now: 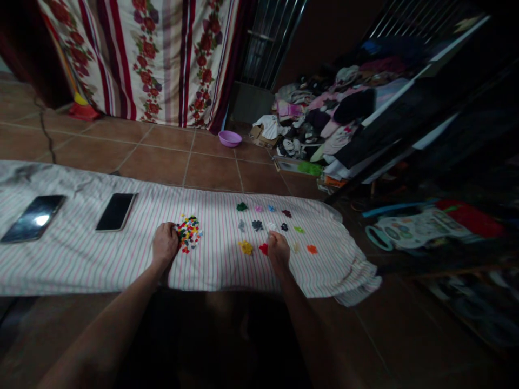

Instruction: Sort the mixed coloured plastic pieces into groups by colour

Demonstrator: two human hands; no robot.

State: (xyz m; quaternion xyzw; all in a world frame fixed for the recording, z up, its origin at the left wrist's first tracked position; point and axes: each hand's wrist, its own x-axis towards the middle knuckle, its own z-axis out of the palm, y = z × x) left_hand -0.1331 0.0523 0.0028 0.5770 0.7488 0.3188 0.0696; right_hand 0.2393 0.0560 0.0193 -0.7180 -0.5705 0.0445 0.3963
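Two phones (116, 212) are lying toward the left end of the cloth (221, 265), a pile (190, 233) is sitting near its middle, heaps (257, 225) are running in rows toward the right end; beyond the far edge, a basin (230, 139) is resting on the floor (162, 162).

The cloth (221, 273) runs off the frame's left edge, the curtain (167, 59) off its top. Right of centre, the right hand (279, 247) partly hides the red pieces (263, 248); whatever its fingertips hold is too small to tell. Clutter (466, 302) at lower right blurs.
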